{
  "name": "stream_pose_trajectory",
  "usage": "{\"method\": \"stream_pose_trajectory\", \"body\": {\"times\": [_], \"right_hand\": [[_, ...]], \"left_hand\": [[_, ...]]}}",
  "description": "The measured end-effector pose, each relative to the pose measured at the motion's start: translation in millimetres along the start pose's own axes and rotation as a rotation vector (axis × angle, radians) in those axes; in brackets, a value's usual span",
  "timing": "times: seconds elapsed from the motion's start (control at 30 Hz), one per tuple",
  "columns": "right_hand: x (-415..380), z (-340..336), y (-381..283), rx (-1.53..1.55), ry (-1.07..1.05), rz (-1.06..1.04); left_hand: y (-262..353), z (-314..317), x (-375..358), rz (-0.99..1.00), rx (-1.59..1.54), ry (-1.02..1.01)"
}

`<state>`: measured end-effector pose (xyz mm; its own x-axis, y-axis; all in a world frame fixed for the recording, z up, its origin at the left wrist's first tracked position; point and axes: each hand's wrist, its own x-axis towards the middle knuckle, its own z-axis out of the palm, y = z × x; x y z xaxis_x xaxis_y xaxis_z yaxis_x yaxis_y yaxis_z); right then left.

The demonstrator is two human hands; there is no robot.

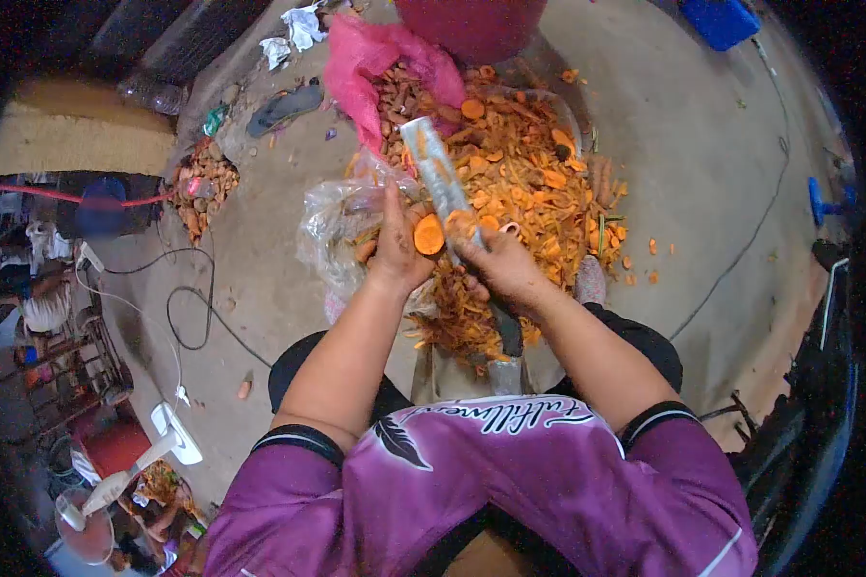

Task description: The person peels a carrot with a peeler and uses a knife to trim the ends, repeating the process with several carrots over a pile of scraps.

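My left hand (401, 242) is closed around an orange root vegetable (428, 235), with its round cut face turned upward. The kind of root is not certain. My right hand (506, 269) grips a large knife (433, 165) with a broad, pale blade smeared with orange bits. The blade points up and away, close beside the root. Beneath both hands lies a heap of orange peelings and cut pieces (539, 192). A clear plastic bag (329, 231) is crumpled left of the heap.
A pink sack (356, 72) with brownish roots lies beyond the heap, near a dark red tub (471, 24). Another pile of roots (202, 188) and a sandal (286, 108) are to the left. Cables (779, 192) cross the floor; a white fan (115, 486) stands lower left.
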<state>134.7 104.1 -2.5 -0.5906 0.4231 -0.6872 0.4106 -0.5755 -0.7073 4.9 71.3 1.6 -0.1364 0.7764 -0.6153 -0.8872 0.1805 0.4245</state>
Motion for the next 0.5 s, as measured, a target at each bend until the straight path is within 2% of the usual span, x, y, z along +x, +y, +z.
{"method": "stream_pose_trajectory", "body": {"times": [0.03, 0.07, 0.1, 0.17, 0.2, 0.3, 0.43, 0.5], "right_hand": [[11.3, -9.4, 10.2, -0.092, 0.130, -0.139], [22.9, -19.6, 22.5, -0.183, 0.261, -0.278], [27.3, -26.3, 29.0, -0.273, 0.394, -0.417], [6.6, -32.0, 4.8, -0.462, 0.545, -0.397], [-0.9, -34.6, -3.3, -0.555, 0.621, -0.384], [5.2, -45.1, 3.4, -0.538, 0.685, -0.477], [-1.5, -42.7, -3.8, -0.324, 0.361, -0.270], [-1.6, -36.0, -1.8, -0.270, 0.279, -0.353]], "left_hand": [[3.5, -5.2, 0.9, -0.059, 0.002, -0.069], [-1.2, -42.1, 18.0, -0.096, 0.087, -0.159], [-1.9, -41.5, 17.2, -0.059, 0.180, -0.153], [-3.1, -37.9, 12.4, 0.015, 0.368, -0.140], [-1.6, -34.4, 9.3, -0.009, 0.342, -0.133], [4.1, -27.6, 2.5, -0.105, 0.259, -0.115], [10.1, -30.0, -0.3, -0.255, 0.130, -0.029], [10.6, -26.9, -4.0, -0.288, 0.083, 0.011]]}}
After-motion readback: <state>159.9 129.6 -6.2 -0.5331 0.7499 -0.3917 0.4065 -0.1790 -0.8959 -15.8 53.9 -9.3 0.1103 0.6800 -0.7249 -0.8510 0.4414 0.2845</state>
